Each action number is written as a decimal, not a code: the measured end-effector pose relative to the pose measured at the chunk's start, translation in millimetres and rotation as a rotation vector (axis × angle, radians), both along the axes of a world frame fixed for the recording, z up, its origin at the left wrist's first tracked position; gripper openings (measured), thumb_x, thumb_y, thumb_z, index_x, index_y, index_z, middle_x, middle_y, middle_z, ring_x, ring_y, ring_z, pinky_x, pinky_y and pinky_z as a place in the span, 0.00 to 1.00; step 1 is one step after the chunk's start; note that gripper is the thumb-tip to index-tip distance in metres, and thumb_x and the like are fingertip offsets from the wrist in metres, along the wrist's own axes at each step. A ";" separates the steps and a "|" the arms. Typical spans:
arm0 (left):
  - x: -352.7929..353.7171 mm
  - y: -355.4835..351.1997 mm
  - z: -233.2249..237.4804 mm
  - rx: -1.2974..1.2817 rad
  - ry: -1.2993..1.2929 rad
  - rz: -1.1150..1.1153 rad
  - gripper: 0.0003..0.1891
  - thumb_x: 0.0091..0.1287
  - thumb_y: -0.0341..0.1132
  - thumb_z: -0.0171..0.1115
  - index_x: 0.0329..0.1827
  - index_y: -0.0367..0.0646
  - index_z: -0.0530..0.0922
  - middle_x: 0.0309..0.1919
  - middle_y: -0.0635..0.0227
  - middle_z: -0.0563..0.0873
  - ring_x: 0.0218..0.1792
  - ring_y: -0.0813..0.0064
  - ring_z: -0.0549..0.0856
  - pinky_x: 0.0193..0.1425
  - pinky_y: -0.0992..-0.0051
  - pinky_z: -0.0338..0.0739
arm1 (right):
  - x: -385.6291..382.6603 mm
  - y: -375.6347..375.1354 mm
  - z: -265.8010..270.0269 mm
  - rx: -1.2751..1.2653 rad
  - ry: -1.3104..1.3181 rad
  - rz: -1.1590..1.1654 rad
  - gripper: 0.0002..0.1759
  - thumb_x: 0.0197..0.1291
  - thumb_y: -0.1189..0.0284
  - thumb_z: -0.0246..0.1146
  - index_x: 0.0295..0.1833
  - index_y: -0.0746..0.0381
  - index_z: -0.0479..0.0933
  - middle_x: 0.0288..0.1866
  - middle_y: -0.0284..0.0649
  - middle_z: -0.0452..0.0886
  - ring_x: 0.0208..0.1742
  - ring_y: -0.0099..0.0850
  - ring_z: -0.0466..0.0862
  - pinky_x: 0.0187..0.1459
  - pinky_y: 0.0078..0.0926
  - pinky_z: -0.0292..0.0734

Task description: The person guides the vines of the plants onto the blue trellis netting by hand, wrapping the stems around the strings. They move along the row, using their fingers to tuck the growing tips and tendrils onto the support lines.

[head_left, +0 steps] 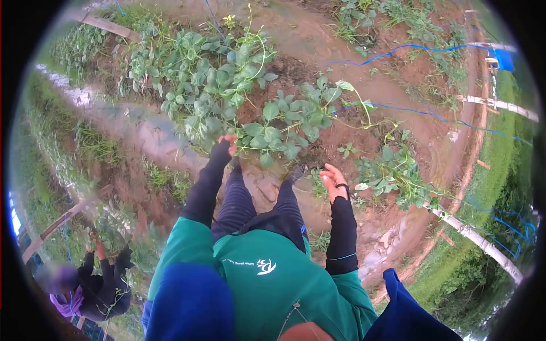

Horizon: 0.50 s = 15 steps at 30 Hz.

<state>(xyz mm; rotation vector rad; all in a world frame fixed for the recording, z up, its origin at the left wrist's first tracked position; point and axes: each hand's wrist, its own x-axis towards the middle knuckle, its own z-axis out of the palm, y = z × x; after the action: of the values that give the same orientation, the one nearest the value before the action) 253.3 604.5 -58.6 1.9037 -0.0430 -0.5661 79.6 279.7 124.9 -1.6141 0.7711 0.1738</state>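
My left hand (228,143) reaches to the lower edge of a leafy vine plant (205,85). Its fingers are bent closed among the stems, and what they hold, if anything, is too small to make out. To the right, my right hand (334,182) is held up with its fingers apart and nothing in it. A black band circles that wrist. Between and above both hands spreads a trailing vine (284,122) with broad green leaves. A thin yellow-green shoot (364,105) curls out from its right end.
Muddy water (153,133) lies in the furrows between soil beds. Blue string (432,116) runs to white-barked poles (478,241) on the right. More vines (392,170) grow near my right hand. Another person (96,284) bends over plants at lower left, beside a wooden pole (62,219).
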 end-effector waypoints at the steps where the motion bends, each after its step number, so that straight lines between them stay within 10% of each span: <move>1: -13.2 -15.3 42.5 0.313 -0.242 -0.154 0.16 0.48 0.29 0.56 0.43 0.48 0.70 0.32 0.60 0.74 0.31 0.65 0.76 0.33 0.71 0.71 | -2.0 10.0 -9.7 0.009 0.020 0.017 0.21 0.51 0.76 0.53 0.53 0.58 0.64 0.38 0.35 0.76 0.38 0.19 0.72 0.42 0.18 0.64; 5: -53.6 -31.9 -1.1 0.431 -0.357 -0.279 0.17 0.48 0.32 0.57 0.43 0.47 0.69 0.33 0.61 0.73 0.32 0.62 0.76 0.34 0.67 0.70 | -0.8 50.8 -38.9 0.065 0.111 0.190 0.20 0.51 0.76 0.53 0.52 0.58 0.65 0.38 0.35 0.76 0.38 0.21 0.73 0.41 0.19 0.66; 7: -70.7 -34.8 -46.0 0.178 0.669 0.035 0.14 0.47 0.31 0.55 0.39 0.45 0.70 0.30 0.65 0.73 0.30 0.71 0.74 0.28 0.74 0.68 | -0.3 65.1 -57.6 0.114 0.126 0.255 0.18 0.52 0.76 0.53 0.51 0.59 0.65 0.38 0.37 0.76 0.38 0.23 0.74 0.41 0.20 0.68; 8: -73.4 -39.0 -35.2 0.179 0.677 0.047 0.14 0.47 0.31 0.55 0.39 0.45 0.70 0.30 0.65 0.73 0.30 0.71 0.74 0.28 0.74 0.68 | 3.5 71.6 -64.1 0.119 0.133 0.266 0.18 0.52 0.76 0.53 0.51 0.59 0.65 0.38 0.37 0.76 0.38 0.23 0.74 0.41 0.20 0.68; 10: -86.1 -47.1 -0.2 0.235 -0.071 -0.489 0.09 0.52 0.28 0.49 0.37 0.45 0.70 0.28 0.69 0.72 0.27 0.73 0.74 0.25 0.76 0.67 | 11.6 84.0 -76.8 0.168 0.094 0.219 0.16 0.53 0.78 0.51 0.50 0.60 0.66 0.38 0.37 0.75 0.38 0.21 0.73 0.42 0.18 0.66; 13: -78.7 -62.3 48.6 0.139 -0.630 -0.409 0.07 0.56 0.27 0.43 0.34 0.44 0.70 0.25 0.69 0.71 0.24 0.76 0.74 0.24 0.77 0.66 | 33.4 91.6 -99.0 0.166 0.009 0.146 0.15 0.54 0.78 0.50 0.49 0.61 0.67 0.39 0.38 0.75 0.40 0.23 0.73 0.43 0.19 0.67; 15: -62.8 -54.3 84.4 0.132 -0.488 -0.369 0.06 0.56 0.28 0.44 0.34 0.44 0.70 0.25 0.68 0.71 0.26 0.75 0.74 0.27 0.78 0.66 | 54.1 91.9 -112.7 0.205 -0.089 0.072 0.13 0.55 0.78 0.49 0.48 0.64 0.67 0.40 0.39 0.74 0.41 0.24 0.74 0.45 0.19 0.67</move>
<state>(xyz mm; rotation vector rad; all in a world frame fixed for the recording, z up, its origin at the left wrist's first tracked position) 190.5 550.2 25.8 2.1396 -0.6982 -0.3384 133.7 371.6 12.2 -1.4458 0.6068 0.2238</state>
